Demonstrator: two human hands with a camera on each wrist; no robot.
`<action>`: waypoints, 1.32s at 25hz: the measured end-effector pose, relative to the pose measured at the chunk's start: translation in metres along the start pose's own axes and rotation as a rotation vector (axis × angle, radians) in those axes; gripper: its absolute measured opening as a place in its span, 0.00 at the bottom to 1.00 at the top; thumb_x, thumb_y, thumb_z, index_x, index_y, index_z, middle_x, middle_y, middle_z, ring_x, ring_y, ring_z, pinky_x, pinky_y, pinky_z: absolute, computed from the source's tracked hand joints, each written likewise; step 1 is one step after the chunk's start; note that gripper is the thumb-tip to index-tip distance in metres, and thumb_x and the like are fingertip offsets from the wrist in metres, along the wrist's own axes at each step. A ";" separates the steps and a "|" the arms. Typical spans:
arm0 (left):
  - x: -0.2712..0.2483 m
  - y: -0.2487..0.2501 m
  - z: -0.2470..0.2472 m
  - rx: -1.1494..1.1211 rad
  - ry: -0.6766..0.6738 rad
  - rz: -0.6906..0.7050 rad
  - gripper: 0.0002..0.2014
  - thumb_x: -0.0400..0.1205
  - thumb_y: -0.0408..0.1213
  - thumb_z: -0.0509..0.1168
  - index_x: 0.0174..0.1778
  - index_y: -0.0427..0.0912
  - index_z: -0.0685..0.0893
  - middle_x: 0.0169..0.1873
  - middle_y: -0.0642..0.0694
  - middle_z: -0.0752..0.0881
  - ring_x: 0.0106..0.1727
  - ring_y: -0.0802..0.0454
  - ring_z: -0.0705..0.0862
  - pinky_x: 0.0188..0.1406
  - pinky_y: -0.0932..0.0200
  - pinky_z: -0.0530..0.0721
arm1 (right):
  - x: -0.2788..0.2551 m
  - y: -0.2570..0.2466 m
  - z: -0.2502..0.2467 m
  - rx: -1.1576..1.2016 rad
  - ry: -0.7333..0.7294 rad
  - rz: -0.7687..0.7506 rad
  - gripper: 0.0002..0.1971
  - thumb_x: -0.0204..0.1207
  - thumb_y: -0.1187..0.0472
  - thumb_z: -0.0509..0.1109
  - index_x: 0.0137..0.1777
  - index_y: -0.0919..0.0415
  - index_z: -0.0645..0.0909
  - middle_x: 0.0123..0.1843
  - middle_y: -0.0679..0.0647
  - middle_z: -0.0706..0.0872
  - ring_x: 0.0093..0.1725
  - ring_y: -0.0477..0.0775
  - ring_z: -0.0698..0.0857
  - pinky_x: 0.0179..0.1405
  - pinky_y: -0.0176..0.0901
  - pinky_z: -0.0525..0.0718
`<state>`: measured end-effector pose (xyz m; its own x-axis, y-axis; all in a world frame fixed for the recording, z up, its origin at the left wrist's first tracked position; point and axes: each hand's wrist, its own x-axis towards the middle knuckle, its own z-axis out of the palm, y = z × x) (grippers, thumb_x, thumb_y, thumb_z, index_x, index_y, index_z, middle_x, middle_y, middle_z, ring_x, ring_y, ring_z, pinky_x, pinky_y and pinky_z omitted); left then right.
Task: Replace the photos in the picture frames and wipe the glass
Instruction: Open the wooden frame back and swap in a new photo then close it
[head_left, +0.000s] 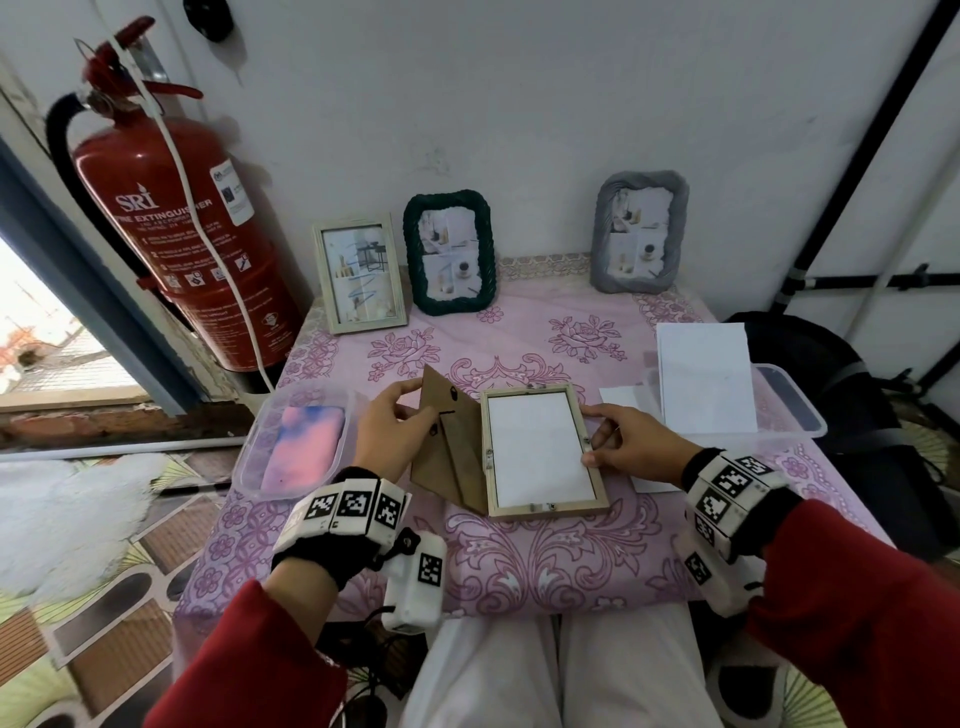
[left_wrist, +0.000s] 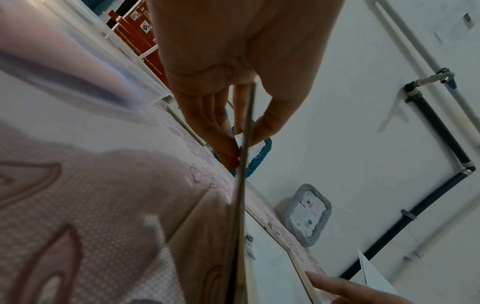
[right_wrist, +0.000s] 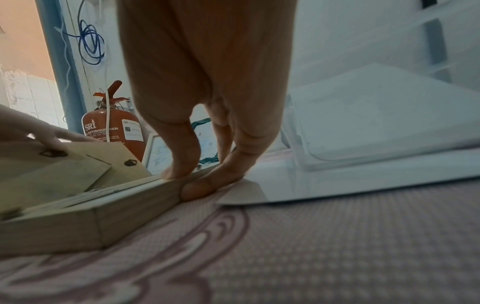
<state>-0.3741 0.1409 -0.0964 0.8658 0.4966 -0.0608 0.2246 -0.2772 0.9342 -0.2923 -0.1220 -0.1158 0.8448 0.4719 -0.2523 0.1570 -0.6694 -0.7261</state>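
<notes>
You are sitting at a table (head_left: 519, 561) covered in a pink floral cloth. At your left, a clear plastic tub (head_left: 249, 467) is holding a folded pink and blue cloth (head_left: 304, 449). Next, your left hand (head_left: 387, 431) is pinching the brown backing board (head_left: 449, 441) between thumb and fingers, holding it tilted up on edge beside the frame. In the middle, the light wooden frame (head_left: 540, 449) is lying face down on the table, showing a blank white sheet inside it. Your right hand (head_left: 631, 441) is gripping the frame's right rail, thumb and fingertips pressing its outer edge. At your right, a second clear tub (head_left: 800, 410) is holding white paper sheets (head_left: 706, 376).
</notes>
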 end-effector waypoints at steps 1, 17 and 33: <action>-0.001 0.000 -0.001 -0.021 -0.036 0.005 0.20 0.77 0.32 0.67 0.65 0.48 0.80 0.37 0.39 0.83 0.40 0.48 0.82 0.41 0.55 0.80 | 0.000 0.000 0.000 -0.005 0.001 -0.003 0.37 0.69 0.65 0.77 0.77 0.61 0.65 0.46 0.56 0.81 0.38 0.44 0.78 0.47 0.33 0.73; -0.013 -0.002 0.028 -0.154 -0.057 0.090 0.25 0.75 0.27 0.70 0.70 0.38 0.76 0.38 0.44 0.83 0.39 0.48 0.83 0.44 0.49 0.86 | -0.008 0.000 0.005 0.018 0.043 -0.029 0.34 0.72 0.66 0.74 0.77 0.62 0.66 0.35 0.47 0.79 0.34 0.38 0.78 0.35 0.22 0.76; -0.018 -0.011 0.067 0.240 -0.159 0.102 0.35 0.67 0.35 0.79 0.70 0.35 0.75 0.57 0.40 0.78 0.49 0.50 0.80 0.47 0.74 0.79 | -0.010 0.002 0.006 0.091 0.025 -0.035 0.35 0.72 0.65 0.75 0.78 0.61 0.64 0.35 0.47 0.82 0.36 0.40 0.80 0.46 0.32 0.79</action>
<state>-0.3625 0.0802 -0.1293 0.9442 0.3265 -0.0429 0.2157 -0.5149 0.8296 -0.3033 -0.1247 -0.1190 0.8525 0.4784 -0.2107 0.1401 -0.5974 -0.7896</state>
